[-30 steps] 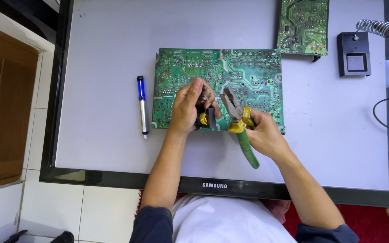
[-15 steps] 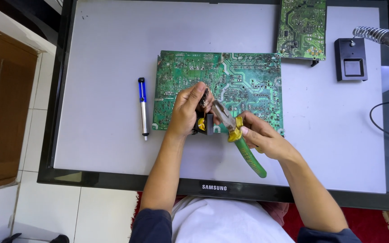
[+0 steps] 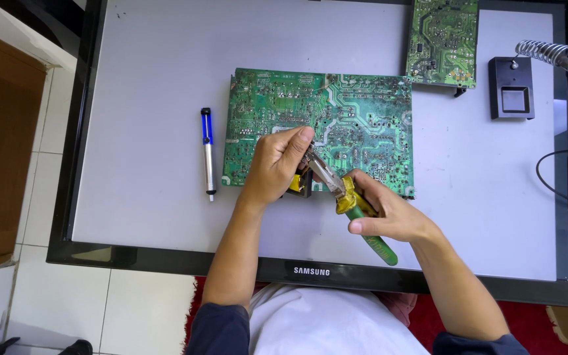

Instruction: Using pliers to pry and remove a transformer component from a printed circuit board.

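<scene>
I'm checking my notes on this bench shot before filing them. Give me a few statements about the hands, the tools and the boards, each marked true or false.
1. The right hand holds pliers with green and yellow handles. True.
2. The left hand holds the blue and white pen-shaped tool. False: that tool lies untouched on the pale screen panel, left of the large green circuit board; the left hand grips a small yellow and black part at the board's near edge.
3. A smaller circuit board lies beyond the large one, to the right. True.
4. The black stand sits on the large board. False: it stands on the panel, right of both boards.
5. The pliers' tips point toward the left hand. True.
</scene>
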